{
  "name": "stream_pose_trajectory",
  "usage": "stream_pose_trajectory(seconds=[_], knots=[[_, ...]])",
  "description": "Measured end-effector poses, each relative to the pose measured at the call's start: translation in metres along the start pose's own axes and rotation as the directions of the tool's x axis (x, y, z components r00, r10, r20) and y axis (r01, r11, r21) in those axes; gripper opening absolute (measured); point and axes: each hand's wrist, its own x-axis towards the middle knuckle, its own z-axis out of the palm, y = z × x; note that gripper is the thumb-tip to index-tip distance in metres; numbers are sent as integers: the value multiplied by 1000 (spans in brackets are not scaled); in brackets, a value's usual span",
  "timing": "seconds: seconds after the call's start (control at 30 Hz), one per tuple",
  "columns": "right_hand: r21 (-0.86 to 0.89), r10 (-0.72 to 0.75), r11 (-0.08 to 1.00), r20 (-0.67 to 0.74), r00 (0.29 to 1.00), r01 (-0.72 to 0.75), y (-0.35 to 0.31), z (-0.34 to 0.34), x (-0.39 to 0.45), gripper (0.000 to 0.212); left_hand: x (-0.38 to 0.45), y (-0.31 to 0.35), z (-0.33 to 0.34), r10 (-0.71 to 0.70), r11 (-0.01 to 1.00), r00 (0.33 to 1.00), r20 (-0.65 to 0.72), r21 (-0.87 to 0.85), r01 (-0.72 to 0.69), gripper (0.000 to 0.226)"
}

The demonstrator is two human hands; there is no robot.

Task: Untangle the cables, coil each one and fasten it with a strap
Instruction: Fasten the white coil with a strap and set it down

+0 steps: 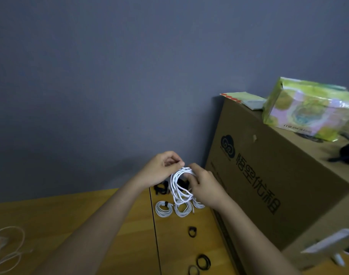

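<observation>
Above the far edge of the wooden table (114, 225), both forearms reach forward and meet over a white cable coil (180, 186) held up in the air. The left hand (161, 171) is raised slightly higher, fingers curled inward, thumb and fingertips pinching something small at the top of the coil; I think it is a dark strap, but it is too small to be sure. The right hand (204, 187) comes in from the other side, fingers bent around the upper loops of the coil, gripping them so the rest hangs below in loose rings.

Directly under the hands, three finished white coils (163, 209) lie side by side on the table, the leftmost one showing a dark band. Behind them sits a small heap of black straps (161, 188). Nearer to me, loose black strap rings (203, 262) lie along the table beside a big cardboard box (269, 185). More white cable (7, 245) sprawls uncoiled at the table's left edge.

The box carries a dark cloud-shaped logo (228, 148) and large Chinese characters printed down its side, reading 悟空优租. On top of it rests a green patterned tissue pack (306, 110); its small printed line is too blurred to read.
</observation>
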Motion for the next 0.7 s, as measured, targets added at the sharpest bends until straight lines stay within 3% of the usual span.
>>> stream_pose_trajectory(seconds=[0.07, 0.2, 0.4, 0.7], knots=[[8, -1, 1000, -25, 1000, 1, -3, 1, 0, 12, -3, 3, -2, 6, 1000, 999, 33, -10, -5, 4], [39, -12, 999, -29, 1000, 13, -6, 4, -1, 9, -9, 2, -8, -83, 995, 986, 145, -41, 90, 22], [155, -62, 986, 19, 998, 59, -8, 7, -1, 11, -10, -4, -6, -77, 992, 997, 30, -103, 80, 18], [232, -66, 972, 70, 995, 48, -9, 10, -1, 18, -14, -11, -9, -63, 996, 998, 30, -69, 65, 13]])
